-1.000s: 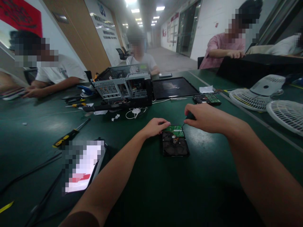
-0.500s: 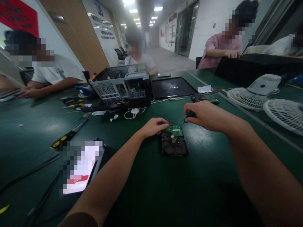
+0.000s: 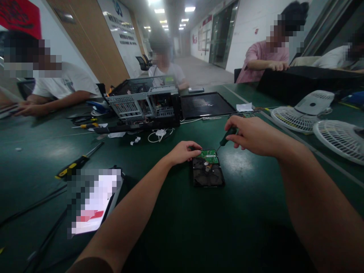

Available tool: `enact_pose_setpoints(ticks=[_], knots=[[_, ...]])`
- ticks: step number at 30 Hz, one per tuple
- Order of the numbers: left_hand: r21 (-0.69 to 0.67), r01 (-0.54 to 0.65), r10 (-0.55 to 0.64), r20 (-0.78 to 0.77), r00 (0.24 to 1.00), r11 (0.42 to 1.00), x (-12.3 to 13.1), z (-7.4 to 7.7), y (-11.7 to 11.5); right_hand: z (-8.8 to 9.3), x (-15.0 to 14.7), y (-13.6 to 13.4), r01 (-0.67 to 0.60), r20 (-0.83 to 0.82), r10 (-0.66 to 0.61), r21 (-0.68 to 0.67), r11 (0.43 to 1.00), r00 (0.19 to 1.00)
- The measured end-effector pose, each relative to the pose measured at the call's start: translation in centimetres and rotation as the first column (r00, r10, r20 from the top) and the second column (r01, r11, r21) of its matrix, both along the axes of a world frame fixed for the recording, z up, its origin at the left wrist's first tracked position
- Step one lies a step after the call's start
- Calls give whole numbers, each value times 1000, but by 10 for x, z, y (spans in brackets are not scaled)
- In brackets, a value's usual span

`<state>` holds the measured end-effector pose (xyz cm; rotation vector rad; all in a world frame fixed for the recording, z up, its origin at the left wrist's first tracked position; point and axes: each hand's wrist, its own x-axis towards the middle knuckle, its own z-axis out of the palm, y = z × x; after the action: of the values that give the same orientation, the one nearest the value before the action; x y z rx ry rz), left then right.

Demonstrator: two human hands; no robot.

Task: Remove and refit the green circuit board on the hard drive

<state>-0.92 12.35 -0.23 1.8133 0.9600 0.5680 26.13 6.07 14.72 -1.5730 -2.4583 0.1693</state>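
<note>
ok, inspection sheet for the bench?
Surface: dark green table, some glare.
Job's things: drive flat, green board at its far end; green screwdriver tilted, tip at the board's right edge, contact unclear.
Clutter: yellow-black screwdriver, lit screen, paper scraps, opened PC case, white grilles.
Hands: left hand holds the drive's far left corner; right hand grips the green screwdriver.
Cables: black cable left, white cable by the PC case.
Surroundings: people seated around, one in a pink shirt.
</note>
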Motion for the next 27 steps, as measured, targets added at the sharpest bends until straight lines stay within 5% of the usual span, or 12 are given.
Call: enact_pose_setpoints(ticks=[6,17,27], knots=[[-3,1,-1,-1,1000,1000,-2,-2,1,9,-1,-2,-21,86,10,131,991,996],[-9,-14,14,-11,1000,1000,0,2,-2,10,1,-3,23,22,-25,90,996,999],[3,-6,6,-30,1000,1000,-1,1,-1,10,-10,-4,6,93,-28,232,973,995]])
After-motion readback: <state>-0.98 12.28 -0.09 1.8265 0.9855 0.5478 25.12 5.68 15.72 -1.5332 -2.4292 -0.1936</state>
